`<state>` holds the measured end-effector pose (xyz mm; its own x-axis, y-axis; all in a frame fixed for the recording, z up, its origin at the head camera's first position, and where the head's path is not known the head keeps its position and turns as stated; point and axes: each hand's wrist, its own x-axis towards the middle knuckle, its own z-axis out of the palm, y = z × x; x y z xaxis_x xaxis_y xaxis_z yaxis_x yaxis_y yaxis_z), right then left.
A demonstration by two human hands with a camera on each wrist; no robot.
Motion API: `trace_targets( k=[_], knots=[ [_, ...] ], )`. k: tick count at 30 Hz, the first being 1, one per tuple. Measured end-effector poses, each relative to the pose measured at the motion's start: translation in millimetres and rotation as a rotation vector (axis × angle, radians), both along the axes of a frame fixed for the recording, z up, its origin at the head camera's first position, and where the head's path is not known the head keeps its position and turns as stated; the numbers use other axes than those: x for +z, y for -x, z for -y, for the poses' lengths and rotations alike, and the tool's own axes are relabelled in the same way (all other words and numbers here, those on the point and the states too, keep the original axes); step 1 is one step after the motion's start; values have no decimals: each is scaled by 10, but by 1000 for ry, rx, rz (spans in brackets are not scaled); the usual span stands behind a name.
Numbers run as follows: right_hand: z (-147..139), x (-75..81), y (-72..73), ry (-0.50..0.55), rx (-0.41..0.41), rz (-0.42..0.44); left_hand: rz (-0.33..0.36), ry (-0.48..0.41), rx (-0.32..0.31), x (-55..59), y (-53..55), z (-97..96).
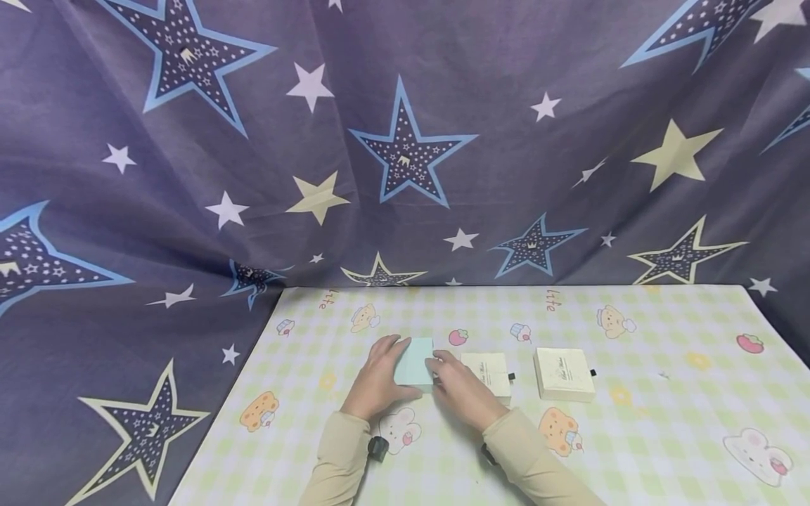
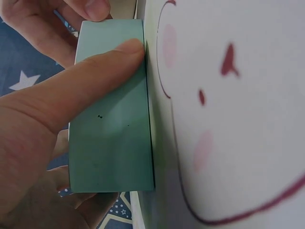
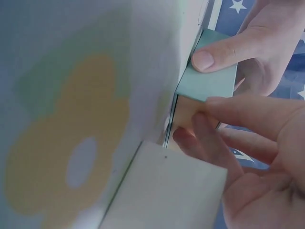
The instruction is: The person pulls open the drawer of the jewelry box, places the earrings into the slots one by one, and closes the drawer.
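Observation:
A mint green box [image 1: 415, 364] lies on the table between the two hands. My left hand [image 1: 377, 379] grips it from the left; in the left wrist view the thumb lies along its near side [image 2: 112, 152], with other fingers beyond it. At the box's right end is my right hand [image 1: 463, 390]. The right wrist view shows its thumb and bent fingers gathered at the box's tan end face [image 3: 185, 114], which they partly cover. Just right of that hand sits a cream box [image 1: 486, 367] with dark lettering and a small black tab, partly hidden by the hand.
Another cream box [image 1: 564, 374] with a black tab stands farther right. The table has a green-and-white checked cloth [image 1: 671, 450] printed with cartoon animals and fruit. Behind and to the left hangs a dark star-patterned curtain [image 1: 506, 176].

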<state>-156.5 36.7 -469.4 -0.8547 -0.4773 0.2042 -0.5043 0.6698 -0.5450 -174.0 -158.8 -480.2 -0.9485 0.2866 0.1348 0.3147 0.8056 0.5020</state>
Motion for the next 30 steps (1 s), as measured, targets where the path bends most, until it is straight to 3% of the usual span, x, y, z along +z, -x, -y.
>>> trace_targets(
  k=[17,30],
  knots=[
    [17,20,-12,-1,-5,-12,-18,-10,15,-7,0,8],
    [-32,36,-38,16,-11,-7,-69,24,31,60,-35,-62]
  ],
)
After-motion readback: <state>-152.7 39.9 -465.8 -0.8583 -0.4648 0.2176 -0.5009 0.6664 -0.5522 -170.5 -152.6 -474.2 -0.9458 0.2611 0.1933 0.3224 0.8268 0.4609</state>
